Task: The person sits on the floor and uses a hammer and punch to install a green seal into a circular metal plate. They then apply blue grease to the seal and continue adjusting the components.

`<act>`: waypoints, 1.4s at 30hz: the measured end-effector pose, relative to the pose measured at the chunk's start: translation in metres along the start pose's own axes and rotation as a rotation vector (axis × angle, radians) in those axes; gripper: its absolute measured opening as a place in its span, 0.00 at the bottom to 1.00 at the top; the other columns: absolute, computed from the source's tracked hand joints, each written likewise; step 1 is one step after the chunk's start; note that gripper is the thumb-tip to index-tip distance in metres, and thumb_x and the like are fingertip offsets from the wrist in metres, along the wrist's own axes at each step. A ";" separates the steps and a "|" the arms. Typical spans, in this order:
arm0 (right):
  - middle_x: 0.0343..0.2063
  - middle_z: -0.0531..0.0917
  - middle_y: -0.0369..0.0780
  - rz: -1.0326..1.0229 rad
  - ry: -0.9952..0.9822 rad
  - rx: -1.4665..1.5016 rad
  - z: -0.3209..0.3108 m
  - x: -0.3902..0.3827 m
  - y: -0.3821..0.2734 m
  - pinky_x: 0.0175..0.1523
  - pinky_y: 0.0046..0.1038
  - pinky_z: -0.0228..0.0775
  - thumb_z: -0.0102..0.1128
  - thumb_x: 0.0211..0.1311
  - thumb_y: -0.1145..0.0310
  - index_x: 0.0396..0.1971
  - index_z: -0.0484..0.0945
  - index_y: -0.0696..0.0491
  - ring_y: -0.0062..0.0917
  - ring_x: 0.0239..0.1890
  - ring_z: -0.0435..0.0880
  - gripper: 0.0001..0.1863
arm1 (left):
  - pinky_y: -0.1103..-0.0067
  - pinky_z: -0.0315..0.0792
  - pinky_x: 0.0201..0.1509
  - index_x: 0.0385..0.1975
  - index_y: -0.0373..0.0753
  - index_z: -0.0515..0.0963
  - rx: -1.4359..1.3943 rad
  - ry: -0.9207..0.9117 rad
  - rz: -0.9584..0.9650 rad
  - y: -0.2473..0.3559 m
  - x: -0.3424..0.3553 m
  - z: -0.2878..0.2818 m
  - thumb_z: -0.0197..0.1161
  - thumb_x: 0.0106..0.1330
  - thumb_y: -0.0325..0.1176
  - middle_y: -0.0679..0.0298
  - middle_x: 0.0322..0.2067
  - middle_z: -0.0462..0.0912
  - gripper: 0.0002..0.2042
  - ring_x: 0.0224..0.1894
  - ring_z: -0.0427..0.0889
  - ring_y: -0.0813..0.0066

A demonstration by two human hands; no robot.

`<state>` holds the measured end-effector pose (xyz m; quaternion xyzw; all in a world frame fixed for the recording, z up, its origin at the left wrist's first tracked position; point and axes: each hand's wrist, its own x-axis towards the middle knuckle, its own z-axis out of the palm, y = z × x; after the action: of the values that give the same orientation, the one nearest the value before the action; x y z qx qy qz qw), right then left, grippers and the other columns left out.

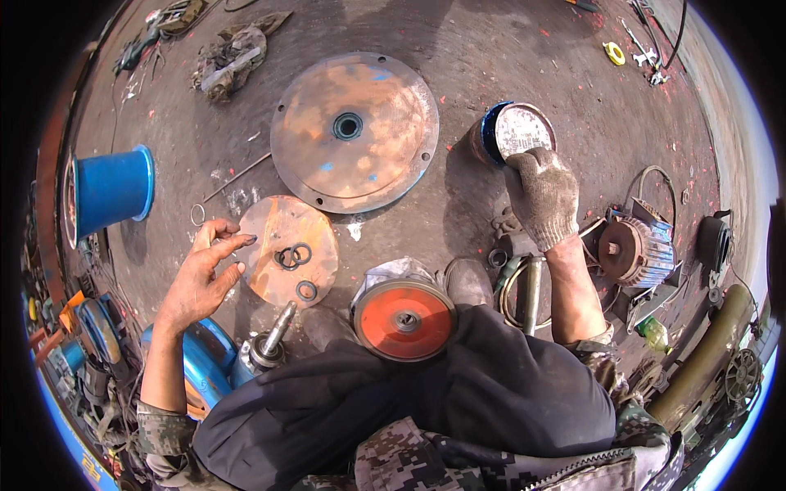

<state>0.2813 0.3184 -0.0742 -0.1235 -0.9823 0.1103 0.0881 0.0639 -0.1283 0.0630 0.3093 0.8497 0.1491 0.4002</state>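
Note:
My right hand [544, 196], in a knitted work glove, grips the near edge of a round, pale, printed lid [524, 128]. That lid sits tilted over a dark can [481, 141], leaving the can's blue-smeared inside showing on the left. Bare and with its fingers apart, my left hand [201, 278] hovers beside a thin round metal plate [260, 266] and holds nothing. Several black rubber rings [301, 254] lie on that plate. Between my legs rests a red disc [385, 327] with a metal hub.
A large rusty flanged disc [385, 155] lies ahead. A blue cylinder [115, 195] stands at left, a shafted part [274, 340] by my left leg. An electric motor [634, 250] is at right. Wrenches [645, 56] and yellow tape [614, 54] lie far right.

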 end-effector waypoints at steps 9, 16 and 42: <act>0.38 0.85 0.41 -0.059 -0.061 -0.045 0.024 0.009 -0.006 0.46 0.43 0.78 0.70 0.60 0.63 0.40 0.86 0.46 0.42 0.41 0.86 0.09 | 0.65 0.70 0.68 0.63 0.34 0.76 -0.081 -0.018 -0.016 -0.017 -0.010 0.021 0.62 0.70 0.25 0.52 0.61 0.75 0.21 0.66 0.75 0.53; 0.42 0.86 0.45 0.036 -0.131 0.071 0.023 0.017 -0.007 0.49 0.43 0.76 0.63 0.67 0.62 0.42 0.86 0.48 0.45 0.46 0.85 0.09 | 0.66 0.76 0.63 0.65 0.37 0.75 -0.136 0.085 0.034 -0.051 0.002 0.022 0.60 0.74 0.30 0.54 0.58 0.78 0.20 0.57 0.81 0.61; 0.38 0.85 0.48 -0.075 -0.638 0.728 0.055 -0.091 -0.120 0.48 0.43 0.76 0.66 0.69 0.61 0.43 0.82 0.54 0.47 0.43 0.85 0.12 | 0.67 0.74 0.66 0.71 0.44 0.72 -0.170 0.038 -0.093 -0.074 0.000 0.040 0.60 0.76 0.32 0.54 0.60 0.80 0.23 0.63 0.79 0.64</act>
<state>0.3308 0.1703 -0.1112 -0.0092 -0.8616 0.4759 -0.1762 0.0655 -0.1845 0.0007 0.2317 0.8548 0.2079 0.4152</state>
